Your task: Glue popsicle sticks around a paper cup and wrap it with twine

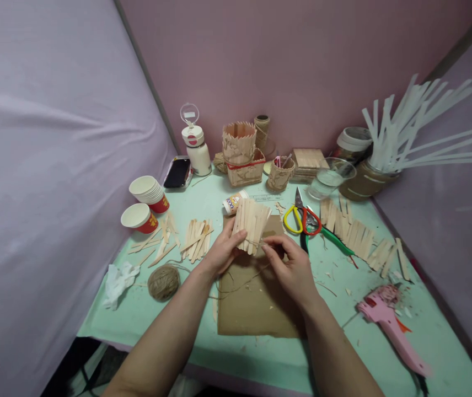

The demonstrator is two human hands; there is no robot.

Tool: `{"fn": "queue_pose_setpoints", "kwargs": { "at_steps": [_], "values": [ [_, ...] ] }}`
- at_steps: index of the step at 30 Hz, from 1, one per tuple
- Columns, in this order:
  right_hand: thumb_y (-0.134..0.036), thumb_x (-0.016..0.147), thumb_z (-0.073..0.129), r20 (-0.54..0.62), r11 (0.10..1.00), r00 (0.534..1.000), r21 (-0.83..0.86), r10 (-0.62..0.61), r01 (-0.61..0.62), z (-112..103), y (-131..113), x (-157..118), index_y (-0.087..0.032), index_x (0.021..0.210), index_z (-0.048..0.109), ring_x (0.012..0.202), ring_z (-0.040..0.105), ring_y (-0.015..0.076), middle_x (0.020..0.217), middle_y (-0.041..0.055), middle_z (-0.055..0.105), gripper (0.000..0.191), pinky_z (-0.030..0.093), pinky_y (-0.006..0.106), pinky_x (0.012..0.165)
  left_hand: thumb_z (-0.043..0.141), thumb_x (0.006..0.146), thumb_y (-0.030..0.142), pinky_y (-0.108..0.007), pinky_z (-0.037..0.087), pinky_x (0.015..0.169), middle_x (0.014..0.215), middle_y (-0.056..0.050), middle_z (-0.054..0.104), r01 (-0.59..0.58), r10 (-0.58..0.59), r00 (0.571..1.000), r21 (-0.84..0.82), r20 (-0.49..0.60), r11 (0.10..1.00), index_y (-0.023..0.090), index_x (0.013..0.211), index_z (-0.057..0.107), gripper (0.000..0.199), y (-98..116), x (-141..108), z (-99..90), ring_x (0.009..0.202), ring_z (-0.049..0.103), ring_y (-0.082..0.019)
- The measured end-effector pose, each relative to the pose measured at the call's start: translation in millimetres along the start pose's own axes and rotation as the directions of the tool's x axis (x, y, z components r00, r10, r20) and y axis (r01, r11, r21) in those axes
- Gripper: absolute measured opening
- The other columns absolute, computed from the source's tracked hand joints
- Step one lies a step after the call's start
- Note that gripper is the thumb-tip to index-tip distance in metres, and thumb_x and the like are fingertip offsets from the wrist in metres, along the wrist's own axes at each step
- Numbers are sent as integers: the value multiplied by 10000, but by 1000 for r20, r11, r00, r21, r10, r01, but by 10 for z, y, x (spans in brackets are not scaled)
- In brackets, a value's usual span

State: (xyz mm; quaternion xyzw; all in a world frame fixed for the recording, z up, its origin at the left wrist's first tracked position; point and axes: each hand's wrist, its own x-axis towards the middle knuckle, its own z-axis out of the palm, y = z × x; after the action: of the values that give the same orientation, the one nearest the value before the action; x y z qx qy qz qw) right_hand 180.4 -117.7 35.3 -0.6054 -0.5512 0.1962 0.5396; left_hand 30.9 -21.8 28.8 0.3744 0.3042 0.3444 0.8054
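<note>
The person's left hand [222, 249] is wrapped round a wooden-stick piece [249, 226], thumb across its near face and the fingers closed behind it; the piece is held above the far part of a brown cardboard sheet [261, 309], which lies midway between the left and right edges of the surface [194, 344], close to its near edge; the right hand [289, 264] is at the lower right of the piece, thumb and index finger brought together on a twine strand [240, 288], the other fingers curled; the strand droops over the cardboard, and the twine ball [164, 282] lies towards the near left corner.

Along the left edge stand red-and-white paper cups [160, 202], with loose sticks [197, 240] to their right; at the far left corner are a bottle [198, 159] and a phone [177, 173]; a stick basket [239, 146] stands by the far edge; scissors [299, 197] lie beyond the right hand; a jar [364, 182] of white strips [389, 135] fills the far right corner, and a pink glue gun [399, 336] lies towards the near right corner.
</note>
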Motion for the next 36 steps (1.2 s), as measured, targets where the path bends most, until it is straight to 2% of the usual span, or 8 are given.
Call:
{"fn": "queue_pose_setpoints", "kwargs": {
  "at_steps": [8,16,20,25,28,31,36],
  "values": [
    [-343,913,633,-12,990,992,69,127,-126,11,41,4,-217,851,670,703,594,172,777,13,675,145,456,296,665,846,734,389,-265,487,674,1282,-118,650,17,-18,999,28,40,999,226,1402,525,759,-9,0,-21,918,662,-215],
    [-377,889,646,8,974,981,112,196,-195,37,59,17,-204,851,677,694,574,165,765,10,664,180,443,285,656,824,757,435,-237,489,640,1226,-97,671,19,-19,999,11,26,1000,233,1378,551,707,29,-25,37,810,615,-148],
    [-393,862,665,14,953,969,178,248,-246,43,67,27,-205,842,679,691,567,161,754,5,659,190,435,280,654,853,720,458,-241,504,629,1134,-92,699,39,-39,999,-21,11,999,209,1315,590,697,38,-25,51,785,617,-148],
    [-421,816,699,24,908,945,270,326,-320,43,60,50,-200,801,675,695,567,167,736,8,656,222,436,285,661,851,726,456,-259,522,618,1033,-106,729,64,-61,998,-100,35,993,158,1159,649,563,-8,-9,18,759,654,-171],
    [-433,789,727,44,875,933,334,357,-350,48,57,64,-199,781,672,692,558,161,732,7,653,240,431,283,664,815,769,448,-327,572,696,1024,-132,743,96,-87,994,-167,58,981,135,1118,655,495,-28,-7,-1,825,700,-227],
    [-454,774,747,69,841,922,389,382,-377,57,56,67,-200,770,667,651,524,144,714,-3,636,266,412,277,637,753,834,430,-413,592,837,1064,-162,750,127,-110,990,-239,83,963,119,1190,644,485,-22,-12,-4,961,720,-284],
    [-493,755,766,70,825,916,412,395,-387,69,46,61,-203,747,657,626,498,136,707,-8,625,310,391,271,600,649,911,446,-438,584,913,1116,-194,746,195,-163,978,-304,129,932,84,1246,638,493,16,-21,11,1066,710,-311]
  ]
}}
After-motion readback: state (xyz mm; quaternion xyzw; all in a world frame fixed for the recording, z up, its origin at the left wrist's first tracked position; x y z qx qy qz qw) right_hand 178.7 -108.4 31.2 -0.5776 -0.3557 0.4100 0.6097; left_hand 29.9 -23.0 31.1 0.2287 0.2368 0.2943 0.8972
